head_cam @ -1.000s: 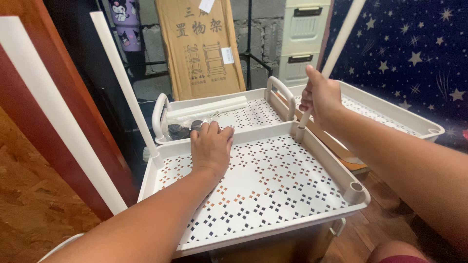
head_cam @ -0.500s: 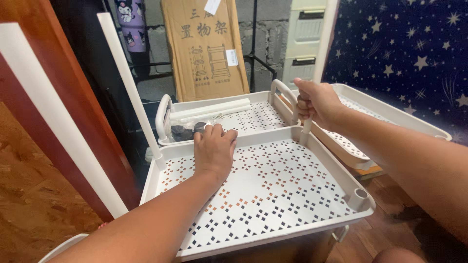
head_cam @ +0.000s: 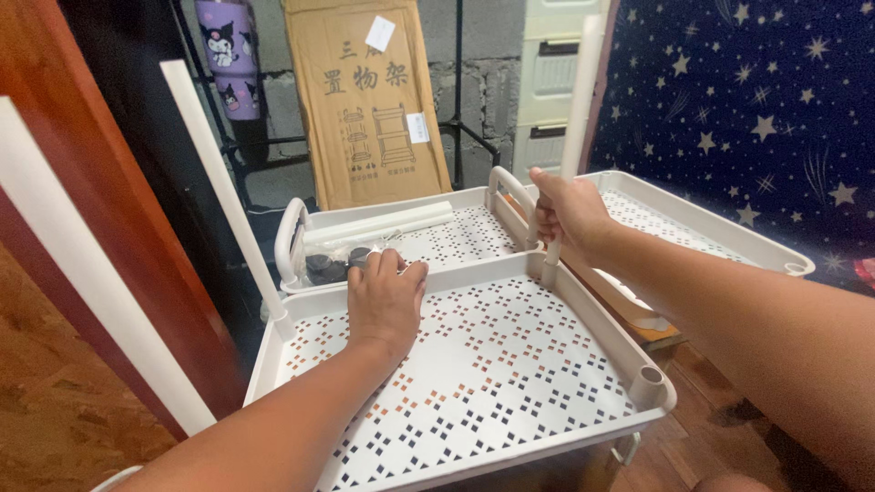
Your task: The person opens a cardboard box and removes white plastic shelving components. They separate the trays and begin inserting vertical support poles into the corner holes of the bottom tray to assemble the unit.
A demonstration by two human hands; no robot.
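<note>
A white perforated tray (head_cam: 510, 383) lies in front of me. My left hand (head_cam: 385, 301) presses flat on its far edge, fingers over the rim. My right hand (head_cam: 567, 214) is closed around a white pole (head_cam: 576, 109) that stands upright in the tray's far right corner socket. Another white pole (head_cam: 223, 191) rises from the far left corner, leaning left. An open socket (head_cam: 649, 375) shows at the near right corner.
Behind it sits a second white tray (head_cam: 456, 239) with handles, holding white tubes (head_cam: 378, 223) and dark small parts (head_cam: 324, 267). A third tray (head_cam: 702, 223) lies at right. A cardboard box (head_cam: 365, 100) leans against the wall. A reddish wooden panel (head_cam: 82, 237) stands left.
The pole in my right hand has swung from tilted to upright. My left hand stays pressed on the tray's far edge.
</note>
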